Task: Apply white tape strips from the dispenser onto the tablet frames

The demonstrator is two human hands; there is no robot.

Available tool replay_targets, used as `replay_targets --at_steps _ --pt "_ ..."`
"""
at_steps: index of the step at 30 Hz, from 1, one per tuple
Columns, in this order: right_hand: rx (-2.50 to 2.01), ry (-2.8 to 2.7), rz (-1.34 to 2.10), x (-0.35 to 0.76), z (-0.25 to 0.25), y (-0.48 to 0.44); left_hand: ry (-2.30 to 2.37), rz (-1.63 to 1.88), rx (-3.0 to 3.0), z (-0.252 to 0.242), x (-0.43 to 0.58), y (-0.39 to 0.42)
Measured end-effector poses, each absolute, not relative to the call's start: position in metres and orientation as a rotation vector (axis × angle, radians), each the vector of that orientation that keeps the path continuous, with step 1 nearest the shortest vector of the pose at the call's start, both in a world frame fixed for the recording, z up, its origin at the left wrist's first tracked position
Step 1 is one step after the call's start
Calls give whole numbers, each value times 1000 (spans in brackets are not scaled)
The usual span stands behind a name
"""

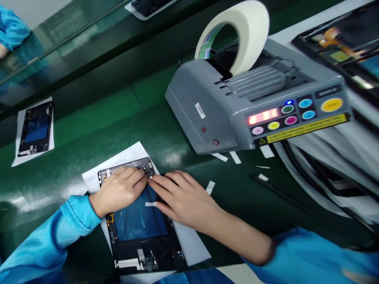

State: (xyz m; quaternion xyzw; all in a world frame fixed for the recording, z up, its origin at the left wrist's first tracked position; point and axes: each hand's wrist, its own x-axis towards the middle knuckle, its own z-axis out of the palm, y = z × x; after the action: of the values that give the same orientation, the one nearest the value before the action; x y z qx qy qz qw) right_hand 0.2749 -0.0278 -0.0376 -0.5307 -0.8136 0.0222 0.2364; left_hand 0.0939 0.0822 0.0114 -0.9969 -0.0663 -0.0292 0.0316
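Observation:
My left hand (118, 191) lies across the upper edge of a black tablet frame (140, 252), whose blue inner panel and exposed circuitry show. My right hand (185, 199) reaches in from the right, its fingertips meeting those of the left at the frame's edge. A tiny white bit shows between them, too small to name. A white tape strip (151, 204) lies on the blue panel beneath my right fingers. The frame rests on a white paper sheet (192, 244). Beyond my hands stands a grey electric tape dispenser (225, 106) loaded with a cream masking tape roll (251, 31).
Cut tape strips (235, 157) lie on the green bench (97, 118) under the dispenser. Another tablet frame (35, 128) sits on paper at the left. A thin black tool (278, 193) lies to the right. A co-worker's blue sleeve (12, 27) shows top left, behind a glass partition (68, 43).

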Motion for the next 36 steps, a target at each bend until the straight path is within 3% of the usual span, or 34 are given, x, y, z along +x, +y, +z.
replay_targets --at_steps 7,14,36 --pt "-1390 -1921 174 288 -28 -23 -354 -201 -3094 -3 82 69" --pt "-1486 -2132 -403 274 -30 -3 -435 -332 -3154 -10 81 66" --pt "-1518 -2527 -330 270 -14 -12 -488 -401 -3148 -17 79 64"
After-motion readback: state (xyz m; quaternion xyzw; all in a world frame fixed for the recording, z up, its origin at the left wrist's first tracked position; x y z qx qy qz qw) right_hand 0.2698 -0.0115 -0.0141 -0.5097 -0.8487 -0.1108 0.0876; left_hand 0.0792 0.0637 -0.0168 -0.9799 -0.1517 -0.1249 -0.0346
